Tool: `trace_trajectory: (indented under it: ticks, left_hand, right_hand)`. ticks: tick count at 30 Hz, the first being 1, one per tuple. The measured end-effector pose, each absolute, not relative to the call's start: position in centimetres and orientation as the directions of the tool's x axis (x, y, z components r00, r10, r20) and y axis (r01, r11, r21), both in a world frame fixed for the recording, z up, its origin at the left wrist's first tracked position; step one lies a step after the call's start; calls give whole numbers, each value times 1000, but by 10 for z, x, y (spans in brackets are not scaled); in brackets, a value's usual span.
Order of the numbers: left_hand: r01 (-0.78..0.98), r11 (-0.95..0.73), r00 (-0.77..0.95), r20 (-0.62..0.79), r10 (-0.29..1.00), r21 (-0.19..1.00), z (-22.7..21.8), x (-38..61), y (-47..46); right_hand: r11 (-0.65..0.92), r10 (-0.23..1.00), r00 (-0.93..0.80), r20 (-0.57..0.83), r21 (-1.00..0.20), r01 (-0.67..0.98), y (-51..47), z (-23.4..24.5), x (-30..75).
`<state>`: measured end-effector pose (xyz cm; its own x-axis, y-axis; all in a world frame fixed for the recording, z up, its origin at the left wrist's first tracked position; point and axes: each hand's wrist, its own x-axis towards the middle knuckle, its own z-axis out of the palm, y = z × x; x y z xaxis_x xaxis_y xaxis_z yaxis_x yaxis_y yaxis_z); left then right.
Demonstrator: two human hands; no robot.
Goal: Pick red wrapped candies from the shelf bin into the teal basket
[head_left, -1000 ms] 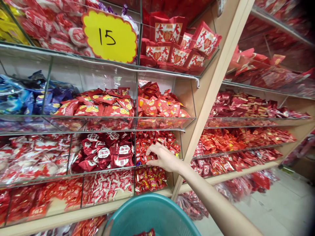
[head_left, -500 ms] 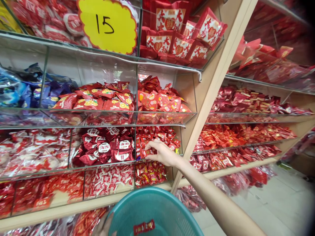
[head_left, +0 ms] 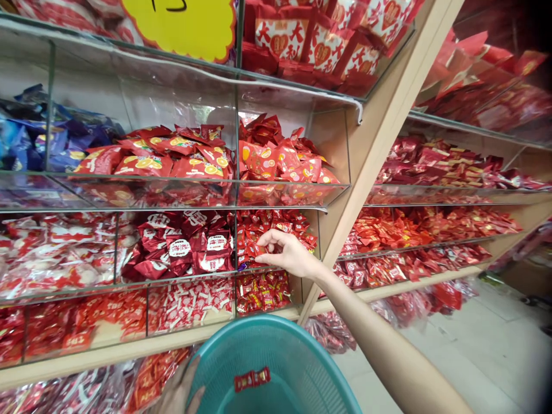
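My left hand [head_left: 176,386] is wrapped round the left rim of a teal plastic basket [head_left: 211,359], its fingers partly cut off by the frame edge. On the basket's floor lie red-wrapped candies [head_left: 252,379], close together. My right hand [head_left: 287,253] is at the front of a glass compartment heaped with small red-wrapped sweets [head_left: 276,221]. Its thumb and forefinger are curved with a gap between them; red wrappers show in that gap, and I see nothing clearly held. A bit of purple wrapper [head_left: 242,266] lies by the compartment's left front corner.
Glass-fronted shelves hold maroon packets [head_left: 179,247], orange-printed red packets [head_left: 146,164] and blue packets [head_left: 69,141]. Glass lips and a wooden upright [head_left: 366,149] border my right hand's compartment. A yellow price sign [head_left: 185,26] hangs above. Bagged goods [head_left: 330,330] sit below the shelves.
The view has tilted down and come slightly closer to the shelves. My right hand stays at the same compartment, its thumb and forefinger now further apart. More of my left hand shows on the basket.
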<state>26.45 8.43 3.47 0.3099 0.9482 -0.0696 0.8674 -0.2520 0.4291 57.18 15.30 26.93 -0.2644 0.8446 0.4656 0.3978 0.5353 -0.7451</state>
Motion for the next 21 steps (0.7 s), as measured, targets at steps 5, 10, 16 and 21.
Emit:
trace_trajectory:
  ticks: [5,10,16,21]
  left_hand:
    - [879,-220,288,-105,952,422,40,267,80]
    - [876,-218,286,-100,953,431,41,268,77]
    - [874,-214,289,-112,951,435,44,268,77]
    - [860,-237,286,-43,957,451,37,267,77]
  right_hand:
    - [490,869,-253,426,-814,311,115,268,563]
    - [408,902,-330,277,-795,449,91,187,557]
    - [343,890,-435,-135,-431,835,85,52,548]
    - [485,860,-505,-77,-187,854,66,16,530]
